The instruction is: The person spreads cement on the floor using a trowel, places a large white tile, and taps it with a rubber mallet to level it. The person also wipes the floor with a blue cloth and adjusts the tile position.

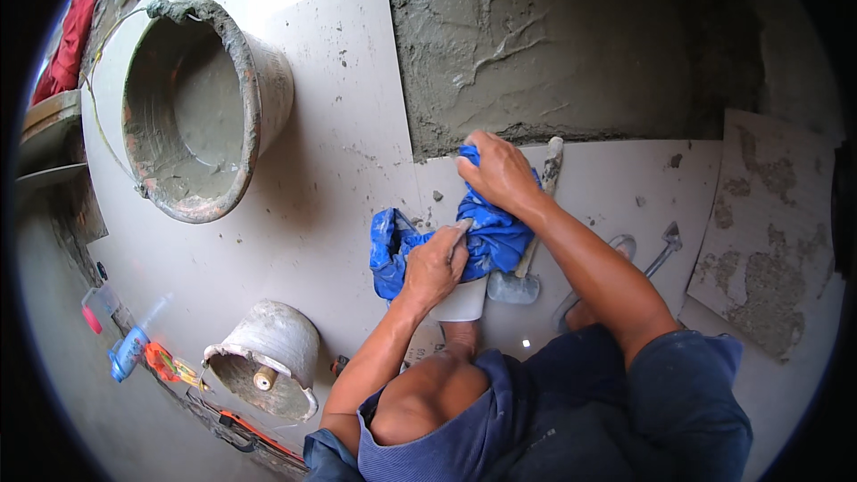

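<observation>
A crumpled blue cloth (496, 236), smeared with pale mortar, hangs between my hands above the tiled floor. My left hand (435, 263) is closed on its middle part, the forefinger lying along the folds. Farther off and to the right, my right hand (502, 170) grips the cloth's upper end, and a bit of blue shows past the fingers. Below the cloth a white container (461, 301) is partly hidden. Beside it lies a mallet (513, 288) with a pale head, its mortar-crusted handle pointing away from me under my right wrist.
Wet grey mortar (553, 45) covers the floor beyond the laid tiles (344, 125). At the left stands a large mortar-caked bucket (272, 80); a smaller bucket (277, 335) lies tipped nearer me. A trowel (662, 254) and a mortar-stained tile (759, 241) are at the right. A blue bottle (130, 353) lies far left.
</observation>
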Tool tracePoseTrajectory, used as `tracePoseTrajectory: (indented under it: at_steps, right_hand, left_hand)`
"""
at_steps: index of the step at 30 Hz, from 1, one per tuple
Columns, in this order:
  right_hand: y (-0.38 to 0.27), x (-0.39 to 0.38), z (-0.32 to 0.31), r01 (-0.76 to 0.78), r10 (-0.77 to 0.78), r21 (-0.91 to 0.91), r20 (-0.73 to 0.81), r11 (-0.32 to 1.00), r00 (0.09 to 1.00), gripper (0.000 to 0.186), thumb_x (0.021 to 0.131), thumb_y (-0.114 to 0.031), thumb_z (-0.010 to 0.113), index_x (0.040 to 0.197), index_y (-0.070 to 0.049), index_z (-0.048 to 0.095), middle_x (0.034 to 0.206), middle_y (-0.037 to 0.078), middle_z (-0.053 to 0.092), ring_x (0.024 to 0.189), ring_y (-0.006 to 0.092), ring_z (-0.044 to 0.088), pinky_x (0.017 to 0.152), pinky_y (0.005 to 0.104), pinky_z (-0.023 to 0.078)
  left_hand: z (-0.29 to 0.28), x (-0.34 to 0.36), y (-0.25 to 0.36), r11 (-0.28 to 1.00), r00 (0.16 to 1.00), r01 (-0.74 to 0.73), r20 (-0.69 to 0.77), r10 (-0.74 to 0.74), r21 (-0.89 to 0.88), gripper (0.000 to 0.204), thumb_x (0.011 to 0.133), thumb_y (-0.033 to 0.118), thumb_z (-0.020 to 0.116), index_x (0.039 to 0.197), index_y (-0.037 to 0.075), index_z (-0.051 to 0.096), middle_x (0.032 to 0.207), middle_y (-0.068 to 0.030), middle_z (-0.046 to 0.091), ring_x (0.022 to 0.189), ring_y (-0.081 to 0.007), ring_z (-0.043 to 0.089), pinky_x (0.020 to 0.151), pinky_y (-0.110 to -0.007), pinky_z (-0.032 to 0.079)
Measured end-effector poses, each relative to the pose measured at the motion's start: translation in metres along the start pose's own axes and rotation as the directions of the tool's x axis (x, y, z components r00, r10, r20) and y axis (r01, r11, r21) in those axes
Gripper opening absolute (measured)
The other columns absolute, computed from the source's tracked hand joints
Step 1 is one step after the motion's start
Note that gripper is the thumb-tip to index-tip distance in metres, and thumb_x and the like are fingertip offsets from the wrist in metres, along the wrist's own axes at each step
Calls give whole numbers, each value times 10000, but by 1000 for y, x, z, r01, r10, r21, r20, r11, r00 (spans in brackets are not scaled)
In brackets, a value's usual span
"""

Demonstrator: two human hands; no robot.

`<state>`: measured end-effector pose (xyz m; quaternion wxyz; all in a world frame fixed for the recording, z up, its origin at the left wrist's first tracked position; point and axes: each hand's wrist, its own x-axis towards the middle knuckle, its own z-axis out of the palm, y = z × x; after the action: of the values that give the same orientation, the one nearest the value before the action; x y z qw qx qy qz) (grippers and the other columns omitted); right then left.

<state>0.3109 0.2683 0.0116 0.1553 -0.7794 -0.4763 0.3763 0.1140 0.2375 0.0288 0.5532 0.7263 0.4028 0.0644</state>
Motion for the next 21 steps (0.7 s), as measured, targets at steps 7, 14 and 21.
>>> tracePoseTrajectory:
  at_steps: [7,14,21]
  right_hand:
    - [-26,15,48,266,-257,-48,142,963,956,269,845,-283,630,967,-43,620,909,186,587,814,412,641,710,509,518]
    - [-18,8,31,3,-12,-95,-101,995,995,237,871,-290,621,931,-61,621,864,202,613,787,417,644,688,510,515]
    - [-12,17,49,203,-205,70,26,977,978,224,850,-259,621,976,-77,647,861,196,677,824,412,644,728,486,507]
  left_hand:
    - [-7,-8,-6,994,988,101,-115,-105,-35,281,876,59,558,1140,-5,627,1026,-227,667,940,-366,665,825,-382,528]
    - [-4,-10,-8,991,988,114,-93,-120,-68,318,876,78,553,1184,20,609,1037,-235,663,954,-387,652,829,-398,524]
    - [-6,-11,-8,976,978,206,-13,-207,-71,323,879,86,537,1188,25,607,1054,-242,659,968,-392,646,847,-407,514]
